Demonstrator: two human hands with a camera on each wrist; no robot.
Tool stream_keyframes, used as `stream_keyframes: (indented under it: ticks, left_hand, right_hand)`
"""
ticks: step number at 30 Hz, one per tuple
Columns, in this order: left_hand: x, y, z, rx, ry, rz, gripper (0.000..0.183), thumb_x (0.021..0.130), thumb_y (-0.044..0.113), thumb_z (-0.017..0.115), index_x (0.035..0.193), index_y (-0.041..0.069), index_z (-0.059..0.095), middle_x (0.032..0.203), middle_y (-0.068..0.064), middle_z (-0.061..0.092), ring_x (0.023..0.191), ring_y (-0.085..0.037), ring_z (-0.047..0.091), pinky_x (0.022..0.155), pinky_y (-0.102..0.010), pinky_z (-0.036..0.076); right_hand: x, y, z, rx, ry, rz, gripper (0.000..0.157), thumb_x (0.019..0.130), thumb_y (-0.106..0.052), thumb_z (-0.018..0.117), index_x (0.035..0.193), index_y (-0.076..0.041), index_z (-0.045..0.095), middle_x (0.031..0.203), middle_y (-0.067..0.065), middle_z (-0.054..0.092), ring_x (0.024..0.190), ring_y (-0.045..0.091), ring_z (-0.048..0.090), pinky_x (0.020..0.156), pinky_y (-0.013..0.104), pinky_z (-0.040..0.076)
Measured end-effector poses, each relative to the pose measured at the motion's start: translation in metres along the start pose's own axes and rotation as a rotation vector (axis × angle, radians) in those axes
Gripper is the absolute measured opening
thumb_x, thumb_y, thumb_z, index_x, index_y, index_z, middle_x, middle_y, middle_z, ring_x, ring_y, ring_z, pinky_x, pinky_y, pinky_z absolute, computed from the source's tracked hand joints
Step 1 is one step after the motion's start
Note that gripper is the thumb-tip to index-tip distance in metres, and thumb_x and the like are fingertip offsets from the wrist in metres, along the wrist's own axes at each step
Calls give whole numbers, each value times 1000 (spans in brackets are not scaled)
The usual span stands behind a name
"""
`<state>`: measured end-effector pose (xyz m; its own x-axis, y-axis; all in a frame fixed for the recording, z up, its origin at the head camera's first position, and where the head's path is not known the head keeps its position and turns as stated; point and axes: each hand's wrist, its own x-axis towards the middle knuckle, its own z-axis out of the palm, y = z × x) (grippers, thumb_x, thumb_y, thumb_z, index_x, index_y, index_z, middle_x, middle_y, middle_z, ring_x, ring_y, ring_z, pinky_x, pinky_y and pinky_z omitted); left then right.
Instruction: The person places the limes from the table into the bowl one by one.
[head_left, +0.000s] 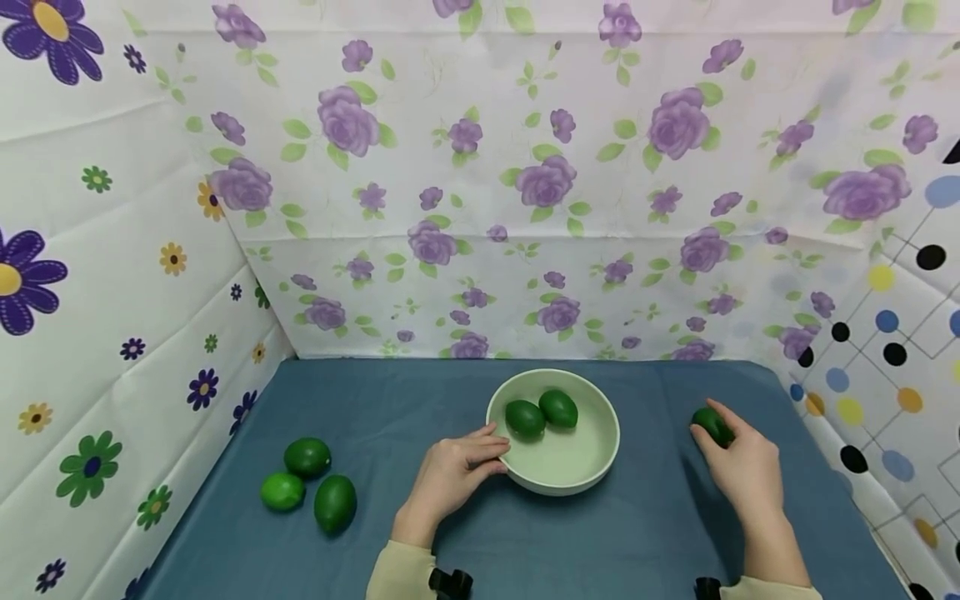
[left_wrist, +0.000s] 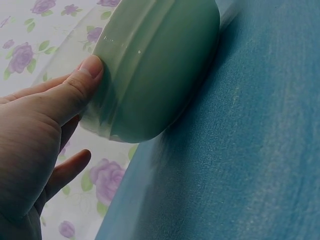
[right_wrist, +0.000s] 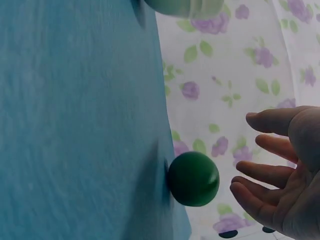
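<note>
A pale green bowl (head_left: 552,468) stands on the blue cloth with two dark green, lime-like fruits (head_left: 525,419) inside. My left hand (head_left: 453,475) pinches its left rim; the left wrist view shows the thumb against the outer wall of the bowl (left_wrist: 155,70), with other fingers partly hidden behind. To the right, another dark green fruit (head_left: 711,425) lies on the cloth. My right hand (head_left: 746,467) is over it, thumb and fingers spread to either side. In the right wrist view, a gap separates those fingers (right_wrist: 267,172) from the fruit (right_wrist: 193,179).
At the left of the blue cloth (head_left: 600,542) lie two dark green fruits (head_left: 335,505) and a brighter green lime (head_left: 282,492). A flowered curtain (head_left: 480,208) rises behind the table, with patterned sheets at both sides.
</note>
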<state>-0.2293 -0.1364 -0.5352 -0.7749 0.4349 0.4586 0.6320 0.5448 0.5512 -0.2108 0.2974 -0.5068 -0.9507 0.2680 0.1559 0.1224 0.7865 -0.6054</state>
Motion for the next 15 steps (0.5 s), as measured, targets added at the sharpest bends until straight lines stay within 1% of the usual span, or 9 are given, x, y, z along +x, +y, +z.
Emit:
stream_keyframes:
  ticks: [2, 4, 5, 6, 8, 9, 11, 13, 15]
  left_hand:
    - [0, 1, 1, 2, -7, -9, 35, 92, 35, 83, 126, 26, 82, 128, 13, 75, 135, -6, 60, 101, -34, 59]
    - [-1, 1, 1, -1, -16, -18, 35, 92, 36, 82, 126, 25, 83, 128, 14, 75, 135, -5, 59, 102, -35, 59]
    - [-1, 2, 1, -1, -18, -21, 36, 92, 36, 82, 126, 24, 83, 128, 14, 74, 135, -5, 59, 102, -35, 59]
    - [-1, 2, 2, -2, -18, -22, 36, 92, 36, 82, 126, 23, 83, 128, 14, 75, 135, -5, 59, 102, -35, 59]
    - [-1, 2, 2, -7, -16, -25, 37, 92, 35, 83, 126, 21, 83, 127, 13, 75, 135, -5, 59, 102, -36, 59]
    - [-1, 2, 1, -9, -15, -28, 37, 92, 35, 82, 126, 20, 83, 127, 13, 75, 135, -5, 59, 102, -37, 59]
    - [-1, 2, 1, -15, -16, -36, 37, 92, 35, 83, 126, 20, 83, 128, 13, 75, 135, -5, 59, 102, -37, 59]
    - [0, 2, 0, -24, -20, -42, 37, 92, 35, 83, 126, 20, 83, 128, 13, 74, 136, -5, 59, 103, -38, 59]
    - [1, 2, -1, -32, -23, -48, 38, 91, 35, 83, 126, 20, 83, 127, 14, 74, 136, -6, 59, 103, -39, 58]
  right_hand:
    - [-1, 3, -3, 9, 5, 9, 65, 109, -42, 64, 165, -14, 45, 103, 32, 72, 73, 41, 64, 52, 45, 49]
    - [0, 5, -5, 11, 5, 12, 66, 109, -40, 64, 166, -15, 43, 76, 24, 67, 57, 34, 56, 45, 41, 44]
    - [1, 6, -6, 11, -1, 12, 67, 109, -40, 65, 167, -15, 42, 72, 21, 64, 51, 32, 52, 43, 41, 41]
    - [3, 8, -7, 3, -15, 9, 69, 109, -40, 65, 168, -14, 40, 75, 21, 66, 52, 35, 54, 44, 43, 43]
    - [9, 11, -9, -22, -64, -2, 74, 108, -39, 66, 169, -12, 36, 107, 31, 71, 76, 50, 65, 57, 56, 54]
    - [13, 14, -10, -39, -96, -9, 76, 108, -38, 67, 169, -10, 33, 126, 36, 66, 93, 57, 65, 68, 64, 55]
    - [21, 18, -13, -77, -164, -22, 80, 107, -36, 69, 169, -5, 29, 155, 41, 43, 124, 66, 50, 86, 76, 49]
    - [30, 22, -15, -119, -230, -35, 82, 106, -32, 71, 168, -1, 28, 160, 44, 29, 135, 70, 37, 97, 82, 42]
    - [38, 25, -18, -160, -271, -44, 82, 104, -29, 72, 167, 3, 30, 159, 46, 28, 134, 71, 37, 95, 81, 44]
